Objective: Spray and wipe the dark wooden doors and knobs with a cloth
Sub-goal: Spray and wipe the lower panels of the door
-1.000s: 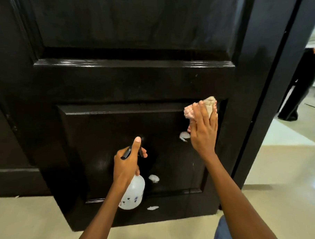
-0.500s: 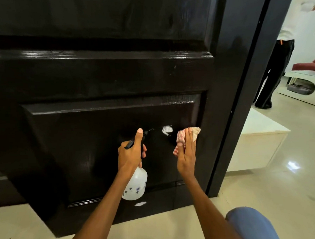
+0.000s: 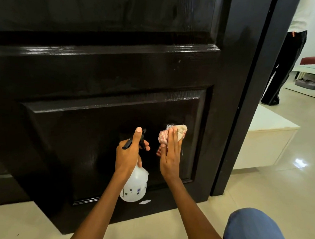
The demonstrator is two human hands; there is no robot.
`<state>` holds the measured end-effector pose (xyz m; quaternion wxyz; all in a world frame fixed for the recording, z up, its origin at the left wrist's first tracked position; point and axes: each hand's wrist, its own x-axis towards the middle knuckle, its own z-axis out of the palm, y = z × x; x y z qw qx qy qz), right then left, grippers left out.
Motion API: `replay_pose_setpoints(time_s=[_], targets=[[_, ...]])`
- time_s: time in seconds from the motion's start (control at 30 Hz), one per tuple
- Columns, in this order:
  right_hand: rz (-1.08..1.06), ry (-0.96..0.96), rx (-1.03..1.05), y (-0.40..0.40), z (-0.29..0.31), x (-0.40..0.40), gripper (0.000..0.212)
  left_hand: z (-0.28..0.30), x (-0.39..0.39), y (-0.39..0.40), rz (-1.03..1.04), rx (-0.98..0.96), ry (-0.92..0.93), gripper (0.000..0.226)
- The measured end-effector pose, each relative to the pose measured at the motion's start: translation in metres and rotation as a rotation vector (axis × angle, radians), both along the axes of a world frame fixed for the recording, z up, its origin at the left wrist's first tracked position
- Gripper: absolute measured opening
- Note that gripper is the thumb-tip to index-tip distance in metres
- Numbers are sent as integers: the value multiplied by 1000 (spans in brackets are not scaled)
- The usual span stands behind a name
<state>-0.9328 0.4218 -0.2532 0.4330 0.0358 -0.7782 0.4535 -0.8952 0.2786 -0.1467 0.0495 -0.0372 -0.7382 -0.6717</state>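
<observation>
The dark glossy wooden door [image 3: 104, 77] runs past the top edge. Against its lower panel, the left hand [image 3: 128, 154] grips a white plastic spray bottle [image 3: 134, 187], its black nozzle mostly hidden. Just right, the right hand [image 3: 170, 156] presses a crumpled red-checked cloth [image 3: 172, 134] flat-fingered, apparently over a foam spot.

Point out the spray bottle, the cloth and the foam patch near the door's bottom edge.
spray bottle [image 3: 134, 188], head view, white body.
cloth [image 3: 180, 129], head view, top fold above fingers.
foam patch [image 3: 144, 202], head view, its middle.

The glossy dark door [image 3: 104, 77] stands ajar; a checked cloth [image 3: 172, 135] is pressed flat against its lower panel, beside an upright white spray bottle [image 3: 134, 187].
</observation>
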Motion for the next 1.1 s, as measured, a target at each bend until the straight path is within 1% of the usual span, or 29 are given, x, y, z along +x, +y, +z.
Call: replay_pose_setpoints(time_s=[0.07,0.2,0.27,0.3,0.33,0.4,0.43,0.5,0.53,0.57,0.63,0.73,0.77,0.8,0.83,0.87,0.93,0.97,1.0,1.03,1.1], targets=[[-74,43,154,-9,15,-15,53,-3,4,-5,17,28,10,66],[-268,172,505,-8,33,-38,56,-9,8,-15,41,42,19,65],[-340,201,569,6,35,-42,55,-10,8,-17,36,29,12,63],[-382,184,520,13,35,-43,54,-10,8,-17,26,19,7,63],[-423,148,409,20,36,-44,55,-10,9,-17,14,11,2,63],[-456,62,120,32,44,-47,59,-10,9,-18,-4,6,-6,63],[-451,42,7,34,51,-48,60,-10,8,-20,-4,7,-7,63],[-467,52,-98,26,63,-48,60,-11,7,-24,6,5,-4,62],[-481,74,-87,19,65,-48,60,-11,7,-25,13,1,-4,62],[-478,90,-42,11,61,-47,60,-12,8,-26,21,-1,-4,62],[-398,93,124,-8,39,-47,59,-16,10,-29,38,1,-3,62],[-279,87,480,-26,-15,-42,69,-16,11,-31,52,10,11,64],[-255,87,562,-23,-32,-39,71,-16,11,-31,49,13,16,65],[-255,60,584,-15,-46,-36,71,-17,12,-31,45,11,18,66],[-276,27,524,-3,-54,-32,69,-17,13,-30,43,7,14,65],[-319,-18,391,10,-58,-31,67,-17,14,-29,43,3,6,65],[-363,-100,-48,32,-49,-26,64,-19,15,-29,33,-4,-3,65],[-362,-125,-200,36,-39,-27,61,-20,15,-28,28,-4,-5,66],[-342,-107,-277,37,-25,-27,60,-20,15,-26,23,-5,-6,67],[-331,-59,-278,36,-8,-28,61,-19,15,-24,19,-6,-5,67],[-317,29,-154,31,30,-36,62,-14,14,-18,13,9,4,67]])
